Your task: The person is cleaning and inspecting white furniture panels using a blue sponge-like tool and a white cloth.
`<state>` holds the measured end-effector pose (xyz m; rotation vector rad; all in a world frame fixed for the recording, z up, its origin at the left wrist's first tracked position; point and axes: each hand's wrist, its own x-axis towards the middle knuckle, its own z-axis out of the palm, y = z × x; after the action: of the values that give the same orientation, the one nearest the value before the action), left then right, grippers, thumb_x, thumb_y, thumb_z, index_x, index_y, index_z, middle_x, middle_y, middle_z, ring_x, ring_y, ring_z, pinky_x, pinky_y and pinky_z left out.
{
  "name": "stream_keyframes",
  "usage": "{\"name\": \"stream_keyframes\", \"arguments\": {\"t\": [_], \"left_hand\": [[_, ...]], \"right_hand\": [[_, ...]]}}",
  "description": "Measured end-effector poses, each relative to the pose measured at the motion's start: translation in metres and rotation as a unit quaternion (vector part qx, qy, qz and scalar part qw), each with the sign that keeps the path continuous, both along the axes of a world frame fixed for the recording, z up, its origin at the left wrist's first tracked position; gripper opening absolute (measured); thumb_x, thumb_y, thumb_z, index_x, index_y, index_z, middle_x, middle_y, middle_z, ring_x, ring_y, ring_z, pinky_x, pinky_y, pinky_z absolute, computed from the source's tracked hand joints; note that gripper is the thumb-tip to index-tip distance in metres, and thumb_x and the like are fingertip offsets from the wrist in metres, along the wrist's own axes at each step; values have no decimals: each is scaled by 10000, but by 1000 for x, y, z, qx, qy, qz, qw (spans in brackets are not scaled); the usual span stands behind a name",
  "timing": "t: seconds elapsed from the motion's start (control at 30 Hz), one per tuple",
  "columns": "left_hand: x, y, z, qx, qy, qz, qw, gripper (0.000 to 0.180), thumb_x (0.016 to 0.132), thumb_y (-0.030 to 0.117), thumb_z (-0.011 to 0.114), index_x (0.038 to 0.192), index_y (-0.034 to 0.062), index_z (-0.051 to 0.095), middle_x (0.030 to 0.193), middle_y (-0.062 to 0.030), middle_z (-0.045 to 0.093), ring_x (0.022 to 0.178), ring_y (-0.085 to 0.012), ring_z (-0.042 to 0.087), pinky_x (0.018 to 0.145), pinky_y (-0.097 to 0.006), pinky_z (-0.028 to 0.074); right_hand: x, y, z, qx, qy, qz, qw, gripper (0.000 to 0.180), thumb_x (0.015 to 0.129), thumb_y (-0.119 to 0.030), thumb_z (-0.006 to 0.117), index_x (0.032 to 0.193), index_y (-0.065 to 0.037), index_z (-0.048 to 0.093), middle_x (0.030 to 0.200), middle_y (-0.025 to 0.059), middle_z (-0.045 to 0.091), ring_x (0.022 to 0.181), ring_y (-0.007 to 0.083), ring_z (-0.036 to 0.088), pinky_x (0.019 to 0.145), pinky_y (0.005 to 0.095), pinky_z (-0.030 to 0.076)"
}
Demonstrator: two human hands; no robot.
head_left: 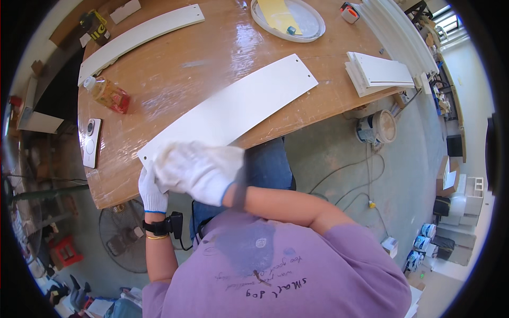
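Observation:
A long white, slightly curved panel (238, 103) with small holes near its ends lies slantwise on the table in front of me. My left hand (152, 192), in a white knit glove, grips the panel's near left end; its fingertips are partly hidden. Over that same end is my right hand (207, 177), also gloved and blurred by motion. It is closed on an off-white cloth (232, 155) that lies against the panel. A dark strap crosses my right wrist, and a black device (170, 225) is strapped on my left wrist.
The brown table (212, 58) carries a bottle (108, 95), a phone (91, 143), another curved panel (143, 37), a round white tray (313, 34) and stacked white pieces (379, 74). A bucket (376, 129), cables and a fan (124, 236) stand on the floor.

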<state>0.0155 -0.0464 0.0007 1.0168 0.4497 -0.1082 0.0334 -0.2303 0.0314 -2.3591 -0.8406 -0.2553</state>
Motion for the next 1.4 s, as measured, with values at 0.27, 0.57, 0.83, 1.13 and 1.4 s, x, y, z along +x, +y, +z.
{"name": "stream_keyframes", "arguments": {"t": [0.27,0.57,0.83,1.13,1.4], "left_hand": [[-2,7,-1,43,28,20,998,277,974,162,529,1171,-31,556,1001,-74,640,864,-157,644,749,-294,539],[-6,2,3,-14,-36,-17,999,502,799,-65,598,1279,-50,453,1178,-123,593,1077,-225,597,934,-336,495],[-11,7,-12,-5,-65,-49,997,528,797,-62,589,1301,-43,432,1223,-136,579,1112,-229,592,977,-350,479],[-8,4,-5,-14,-63,-36,997,346,876,45,607,1210,-18,543,1156,-85,617,1068,-202,604,911,-331,505],[-6,34,-61,254,-154,-152,943,490,1017,316,431,1359,-35,417,1284,-127,558,1162,-246,569,988,-374,465]], "right_hand": [[69,-102,2,-171,-42,18,984,477,683,-258,642,1140,-121,630,1250,143,563,1243,316,469,1078,425,340],[156,-199,-35,-287,73,-216,931,535,959,-302,438,1425,-43,390,1460,204,388,1374,349,328,1155,392,246],[82,72,-20,-187,50,178,965,395,868,-269,517,1230,-114,542,1231,165,554,1182,360,492,981,573,345],[78,-22,-1,-49,-36,227,972,340,885,-219,559,1213,-143,609,1273,162,558,1207,336,493,1058,441,352],[123,-163,-42,-150,-24,-204,967,409,941,-294,482,1299,-106,546,1356,172,503,1289,339,424,1092,420,325]]}}
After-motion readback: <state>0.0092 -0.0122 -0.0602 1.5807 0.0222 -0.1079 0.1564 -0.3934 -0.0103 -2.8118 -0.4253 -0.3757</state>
